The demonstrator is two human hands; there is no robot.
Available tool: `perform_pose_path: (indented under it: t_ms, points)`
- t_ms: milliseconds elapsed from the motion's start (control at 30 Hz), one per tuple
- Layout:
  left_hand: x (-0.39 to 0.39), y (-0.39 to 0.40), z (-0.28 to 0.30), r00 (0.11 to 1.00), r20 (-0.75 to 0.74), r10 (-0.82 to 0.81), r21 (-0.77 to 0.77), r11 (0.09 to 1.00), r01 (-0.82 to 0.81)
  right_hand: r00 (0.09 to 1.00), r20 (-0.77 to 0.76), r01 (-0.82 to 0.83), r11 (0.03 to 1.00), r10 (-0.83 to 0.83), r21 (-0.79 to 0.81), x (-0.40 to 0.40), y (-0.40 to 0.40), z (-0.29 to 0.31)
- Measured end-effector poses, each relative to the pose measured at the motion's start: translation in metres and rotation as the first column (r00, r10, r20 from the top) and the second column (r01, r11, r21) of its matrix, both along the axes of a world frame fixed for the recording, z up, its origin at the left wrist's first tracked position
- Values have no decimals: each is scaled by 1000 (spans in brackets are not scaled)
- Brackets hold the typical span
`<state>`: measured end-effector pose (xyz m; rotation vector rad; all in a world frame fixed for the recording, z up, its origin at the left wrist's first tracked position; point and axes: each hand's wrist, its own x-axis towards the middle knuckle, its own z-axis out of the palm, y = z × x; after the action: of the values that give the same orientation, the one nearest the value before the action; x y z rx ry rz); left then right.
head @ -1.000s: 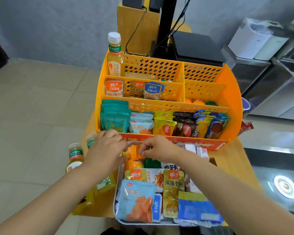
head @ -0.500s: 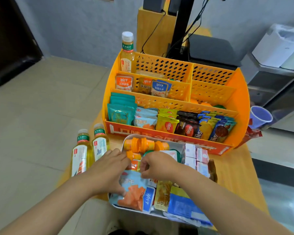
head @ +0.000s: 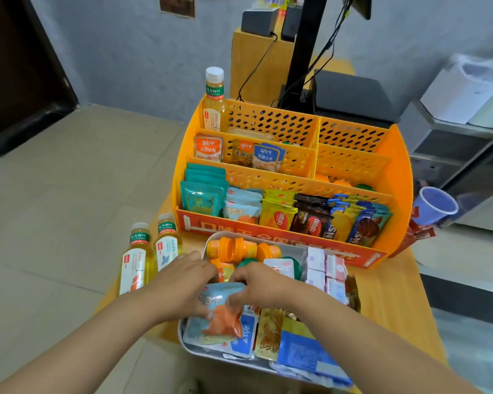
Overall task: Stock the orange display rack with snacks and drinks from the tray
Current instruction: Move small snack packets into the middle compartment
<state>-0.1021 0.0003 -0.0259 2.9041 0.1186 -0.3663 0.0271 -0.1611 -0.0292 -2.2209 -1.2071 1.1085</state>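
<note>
Both sets of fingers are curled onto one light-blue pouch (head: pixel 219 314) with an orange picture: the left hand (head: pixel 182 282) pinches its near left side, thumb low at the pouch's 7 o'clock, and the right hand (head: pixel 256 282) grips its top edge at 1 o'clock. The pouch lies atop other packets in the tray (head: pixel 199 349), a pale rimmed tray on the counter (head: pixel 387 297). Round it in the tray: orange tubs (head: pixel 239 248) at 12 o'clock, a green-lidded cup (head: pixel 285 267) at 1, pink-and-white cartons (head: pixel 326 271) at 2, a yellow fish packet (head: pixel 269 334) at 4 and a blue packet (head: pixel 302 351) beyond that at 5. Just left of the tray, at 10 o'clock from the hands, two tea bottles (head: pixel 151 257) stand upright on the counter, side by side. The rack (head: pixel 399 177) sits at 12 o'clock, its red front lip touching or just beside the tray's far end. Its front row holds teal pouches (head: pixel 202 194), blue ones, yellow and dark wafer packs (head: pixel 296 220); the middle left bay holds fish packets (head: pixel 239 152); a third bottle (head: pixel 214 100) stands in the back left corner. A purple cup (head: pixel 436 206) lies tilted at the rack's 3 o'clock
</note>
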Motion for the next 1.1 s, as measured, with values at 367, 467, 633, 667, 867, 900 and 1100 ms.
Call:
perform_pose_path:
  t_ms: [367,467,633,667,867,900,1100]
  points:
    - [62,25,52,955,246,166,-229,967,-109,949,0,306,923,-314,235,46,5,48]
    - [87,29,68,842,500,202,-214,971,-106,868,187,347,833,-459,431,64,18,62]
    - [121,37,69,783,621,33,63,994,-92,643,597,289,874,-480,391,79,42,57]
    - [125,39,64,812,584,6,108,991,-84,607,660,266,896,-442,355,81,44,53]
    - [132,49,34,898,408,-167,372,928,4,641,695,176,944,-326,281,89,53,44]
    - [131,51,32,901,394,-179,387,922,14,654,636,195,903,-410,383,93,54,46]
    - [128,59,25,884,397,-245,391,917,79,596,795,53,993,-112,101,107,80,49]
